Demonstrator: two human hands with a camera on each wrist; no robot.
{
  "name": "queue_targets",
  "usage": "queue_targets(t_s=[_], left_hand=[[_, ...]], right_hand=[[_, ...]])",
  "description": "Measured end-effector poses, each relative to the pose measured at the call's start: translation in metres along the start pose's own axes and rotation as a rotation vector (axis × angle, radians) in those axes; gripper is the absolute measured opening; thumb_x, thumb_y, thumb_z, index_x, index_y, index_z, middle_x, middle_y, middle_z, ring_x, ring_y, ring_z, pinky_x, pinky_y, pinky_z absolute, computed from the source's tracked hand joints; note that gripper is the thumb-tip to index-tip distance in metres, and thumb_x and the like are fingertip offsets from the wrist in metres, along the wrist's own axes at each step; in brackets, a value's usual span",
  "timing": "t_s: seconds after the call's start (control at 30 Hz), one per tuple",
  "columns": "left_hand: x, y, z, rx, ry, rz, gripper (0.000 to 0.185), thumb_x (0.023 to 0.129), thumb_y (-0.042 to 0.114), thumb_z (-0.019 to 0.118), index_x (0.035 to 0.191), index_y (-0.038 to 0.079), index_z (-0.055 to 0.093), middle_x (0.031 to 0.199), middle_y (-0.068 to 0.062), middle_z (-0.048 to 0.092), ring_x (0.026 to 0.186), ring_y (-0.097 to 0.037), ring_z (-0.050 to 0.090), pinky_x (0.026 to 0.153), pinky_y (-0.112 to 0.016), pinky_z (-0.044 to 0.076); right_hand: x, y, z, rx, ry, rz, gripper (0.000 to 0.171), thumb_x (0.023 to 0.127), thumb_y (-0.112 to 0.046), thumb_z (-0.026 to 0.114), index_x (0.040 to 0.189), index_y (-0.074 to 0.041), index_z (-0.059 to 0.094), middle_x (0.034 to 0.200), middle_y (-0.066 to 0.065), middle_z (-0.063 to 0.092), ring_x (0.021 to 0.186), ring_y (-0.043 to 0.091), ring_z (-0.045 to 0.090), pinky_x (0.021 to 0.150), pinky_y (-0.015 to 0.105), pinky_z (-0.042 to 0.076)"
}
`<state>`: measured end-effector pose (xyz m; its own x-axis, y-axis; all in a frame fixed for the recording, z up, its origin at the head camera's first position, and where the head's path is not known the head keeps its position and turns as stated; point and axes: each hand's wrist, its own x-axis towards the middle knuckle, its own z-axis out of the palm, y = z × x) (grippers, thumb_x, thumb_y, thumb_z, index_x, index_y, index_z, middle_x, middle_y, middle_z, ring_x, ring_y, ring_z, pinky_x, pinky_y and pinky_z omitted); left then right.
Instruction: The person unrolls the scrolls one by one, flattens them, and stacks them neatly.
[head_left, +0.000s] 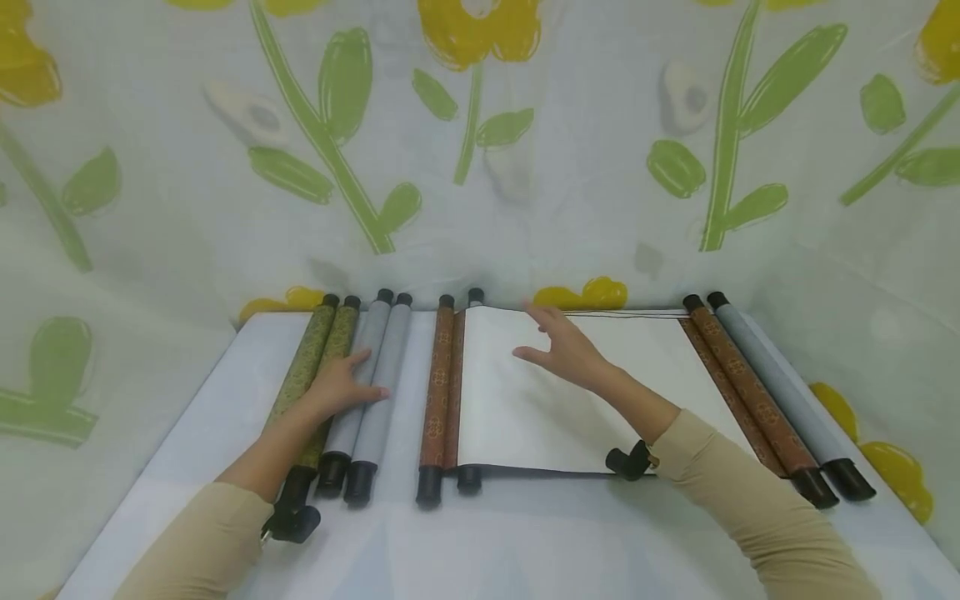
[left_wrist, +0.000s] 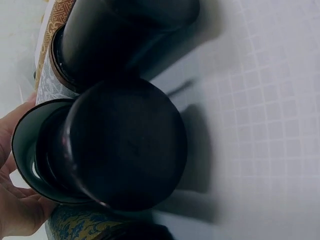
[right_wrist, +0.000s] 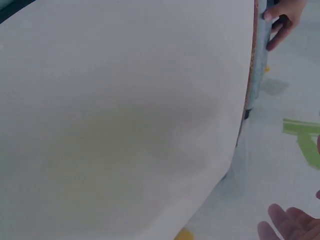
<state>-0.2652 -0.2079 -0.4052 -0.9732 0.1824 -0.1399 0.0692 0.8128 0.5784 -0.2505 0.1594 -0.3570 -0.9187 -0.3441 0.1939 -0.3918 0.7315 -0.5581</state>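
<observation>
On the left, my left hand (head_left: 343, 387) grips a rolled grey scroll (head_left: 386, 371) with black end knobs, the thumb at its right side. Close up in the left wrist view, the left hand's fingers (left_wrist: 22, 212) show beside the roll's hollow end and black knob (left_wrist: 127, 145). Over the white paper of a partly unrolled brown scroll (head_left: 637, 392), my right hand (head_left: 566, 346) hovers with thumb and fingers spread, holding nothing. The right wrist view shows the blank paper (right_wrist: 125, 125), part of the right hand (right_wrist: 290, 225) and the left hand (right_wrist: 287, 17).
A green patterned scroll (head_left: 303, 367) lies left of the grey one. Brown rollers (head_left: 437, 392) border the paper's left side. At the right lie another brown roller (head_left: 757, 396) and a grey roller (head_left: 783, 387). A flowered cloth (head_left: 570, 167) hangs behind the white table (head_left: 480, 550).
</observation>
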Motion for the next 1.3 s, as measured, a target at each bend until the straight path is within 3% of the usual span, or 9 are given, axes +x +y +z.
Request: queue_targets(t_s=[0.23, 0.47, 0.77, 1.03, 1.3], left_hand=[[-0.004, 0.001, -0.001, 0.008, 0.01, 0.024, 0.084, 0.077, 0.039, 0.075, 0.14, -0.003, 0.04, 0.139, -0.035, 0.037, 0.129, -0.051, 0.033, 0.103, -0.058, 0.032], [-0.005, -0.006, 0.001, -0.009, 0.019, 0.038, 0.083, 0.076, 0.04, 0.076, 0.14, -0.001, 0.041, 0.139, -0.034, 0.038, 0.128, -0.051, 0.035, 0.102, -0.059, 0.033], [-0.008, -0.006, 0.003, 0.002, 0.053, 0.066, 0.082, 0.075, 0.04, 0.076, 0.139, -0.001, 0.044, 0.137, -0.034, 0.041, 0.125, -0.052, 0.038, 0.098, -0.061, 0.035], [-0.009, -0.006, 0.004, 0.008, 0.053, 0.04, 0.084, 0.075, 0.043, 0.076, 0.14, 0.001, 0.043, 0.138, -0.032, 0.041, 0.125, -0.051, 0.038, 0.098, -0.061, 0.036], [-0.007, -0.006, 0.004, 0.042, 0.05, 0.027, 0.084, 0.075, 0.047, 0.075, 0.14, 0.003, 0.043, 0.137, -0.03, 0.044, 0.123, -0.05, 0.042, 0.096, -0.06, 0.038]], right_hand=[[0.011, -0.02, 0.017, 0.052, -0.015, -0.059, 0.075, 0.086, -0.032, 0.069, 0.147, -0.01, 0.032, 0.145, 0.017, 0.037, 0.117, 0.035, 0.052, 0.09, 0.045, 0.05], [0.022, -0.039, 0.036, 0.087, -0.071, -0.036, 0.076, 0.087, -0.034, 0.067, 0.15, -0.018, 0.028, 0.144, 0.016, 0.038, 0.118, 0.033, 0.052, 0.09, 0.043, 0.05], [0.038, -0.062, 0.061, 0.184, -0.119, -0.029, 0.075, 0.088, -0.033, 0.066, 0.149, -0.011, 0.029, 0.141, 0.02, 0.041, 0.116, 0.035, 0.053, 0.089, 0.042, 0.049], [0.052, -0.081, 0.08, 0.233, -0.176, 0.028, 0.07, 0.09, -0.034, 0.062, 0.148, -0.01, 0.03, 0.148, 0.018, 0.036, 0.136, 0.034, 0.035, 0.104, 0.048, 0.037], [0.07, -0.09, 0.101, 0.355, -0.194, 0.126, 0.07, 0.09, -0.03, 0.064, 0.148, -0.008, 0.03, 0.144, 0.019, 0.042, 0.131, 0.033, 0.041, 0.101, 0.045, 0.042]])
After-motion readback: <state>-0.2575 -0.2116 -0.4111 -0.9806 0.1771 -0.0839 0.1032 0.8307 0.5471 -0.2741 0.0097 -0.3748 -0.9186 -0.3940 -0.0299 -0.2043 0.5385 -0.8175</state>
